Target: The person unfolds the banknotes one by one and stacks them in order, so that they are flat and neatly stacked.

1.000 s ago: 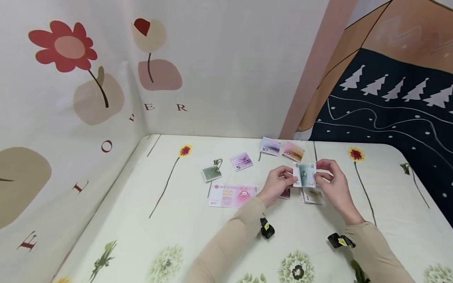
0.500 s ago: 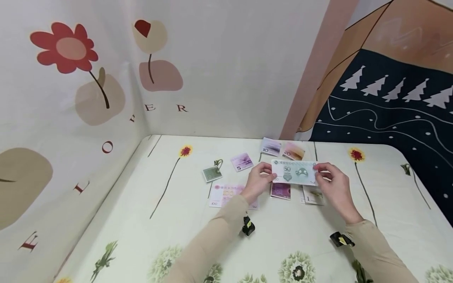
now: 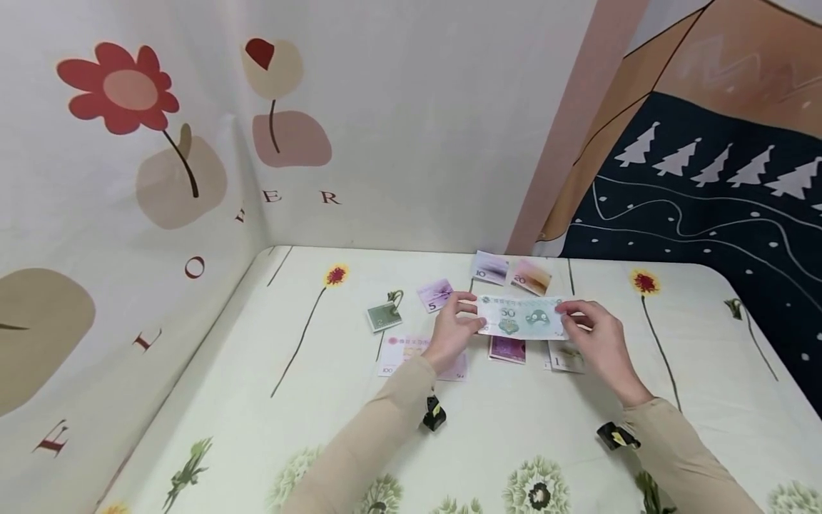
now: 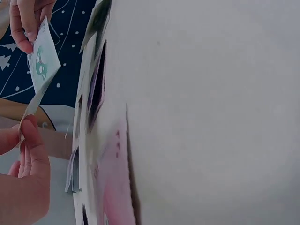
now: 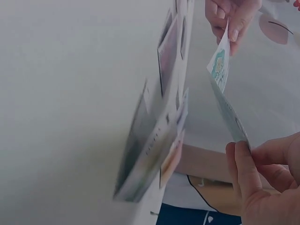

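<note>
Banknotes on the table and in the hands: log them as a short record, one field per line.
Held: green 50 note, bent across its width, raised off the table
Left hand: pinches the 50 note's left end
Right hand: pinches its right end
Unfolded on table: pink 100 note, partly hidden by the left hand and sleeve
Far side: 10 note, 20 note
Left group: 5 note, green note
Nearer: magenta note, 1 note
</note>
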Tool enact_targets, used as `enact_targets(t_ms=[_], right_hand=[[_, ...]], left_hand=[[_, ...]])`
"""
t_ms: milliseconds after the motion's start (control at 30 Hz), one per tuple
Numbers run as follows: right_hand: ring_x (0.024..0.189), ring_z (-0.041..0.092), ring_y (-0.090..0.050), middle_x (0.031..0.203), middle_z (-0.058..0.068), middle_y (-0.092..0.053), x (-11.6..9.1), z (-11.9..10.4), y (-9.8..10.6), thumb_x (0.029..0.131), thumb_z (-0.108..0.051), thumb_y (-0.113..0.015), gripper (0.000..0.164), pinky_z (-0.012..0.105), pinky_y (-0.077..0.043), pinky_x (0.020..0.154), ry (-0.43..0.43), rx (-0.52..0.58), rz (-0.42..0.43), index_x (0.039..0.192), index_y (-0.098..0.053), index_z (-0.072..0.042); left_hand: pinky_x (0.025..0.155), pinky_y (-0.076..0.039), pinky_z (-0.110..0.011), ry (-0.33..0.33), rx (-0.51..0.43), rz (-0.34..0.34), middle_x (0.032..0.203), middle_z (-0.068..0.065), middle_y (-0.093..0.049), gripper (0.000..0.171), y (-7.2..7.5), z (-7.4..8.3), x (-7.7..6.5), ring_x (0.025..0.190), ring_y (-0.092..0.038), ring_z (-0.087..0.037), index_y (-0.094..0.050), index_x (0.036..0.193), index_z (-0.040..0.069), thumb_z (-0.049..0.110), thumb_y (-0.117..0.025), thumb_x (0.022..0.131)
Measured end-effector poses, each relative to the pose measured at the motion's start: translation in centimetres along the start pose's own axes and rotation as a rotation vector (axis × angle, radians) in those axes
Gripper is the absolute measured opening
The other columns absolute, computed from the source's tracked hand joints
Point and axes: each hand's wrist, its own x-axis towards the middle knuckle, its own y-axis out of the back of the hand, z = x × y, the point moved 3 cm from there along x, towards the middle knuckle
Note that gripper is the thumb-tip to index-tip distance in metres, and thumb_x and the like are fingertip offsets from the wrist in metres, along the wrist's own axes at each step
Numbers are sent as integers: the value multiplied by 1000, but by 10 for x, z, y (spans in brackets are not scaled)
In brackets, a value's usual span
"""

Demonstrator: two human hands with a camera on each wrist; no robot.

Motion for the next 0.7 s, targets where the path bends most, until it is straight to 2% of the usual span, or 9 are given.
enact_targets(t_ms=[100,167,233,300,333,400,533,700], right_hand=[[91,35,-63,108,20,-58,-1,0,-4,92,5,-56,17,16,-50,77,-4,11,-7,106,-66,4],[90,35,-63,107,19,-58,-2,0,-7,91,4,-56,17,29,-54,79,-11,13,-16,105,-65,3],[90,35,-62,106,18,-57,-3,1,-10,91,3,-56,17,33,-54,79,-23,15,-26,105,-65,2],[91,33,-61,106,15,-58,-4,3,-12,91,1,-57,16,26,-53,78,-42,12,-32,105,-65,0],[92,33,-60,106,16,-58,-3,2,-13,91,2,-56,17,29,-53,79,-41,10,-49,105,-64,0],[93,33,-60,105,16,-59,-3,3,-15,91,1,-57,16,27,-52,79,-44,5,-69,105,-65,1],[91,33,-60,101,19,-62,3,-1,-17,91,3,-58,15,30,-52,76,-37,3,-119,104,-66,3],[89,27,-58,102,16,-64,10,-3,-21,93,-1,-59,15,19,-47,72,-93,-9,-186,105,-67,1]], left_hand=[[71,-54,-42,-2,14,-3,111,-14,-59,51,4,0,-2,89,-65,-23,-47,130,7,-3,-66,84],[71,-55,-39,-13,27,-8,110,-13,-60,51,7,0,-2,89,-65,-23,-47,131,7,-4,-66,84],[73,-55,-36,-25,29,-14,110,-15,-59,47,9,0,-2,90,-65,-24,-50,127,7,-5,-65,84],[76,-55,-34,-39,34,-23,112,-18,-58,42,11,0,-2,92,-65,-26,-54,123,6,-7,-65,85],[78,-55,-34,-46,37,-28,114,-19,-58,40,13,0,-1,93,-65,-27,-55,121,5,-7,-64,85],[78,-55,-33,-59,47,-33,117,-21,-56,36,16,0,0,93,-65,-28,-57,118,3,-8,-64,85],[79,-54,-31,-72,55,-35,117,-21,-56,32,26,-1,2,94,-65,-27,-58,114,1,-8,-64,84],[79,-54,-31,-54,55,-47,113,-18,-58,30,40,-6,2,95,-65,-25,-59,113,1,-7,-63,85]])
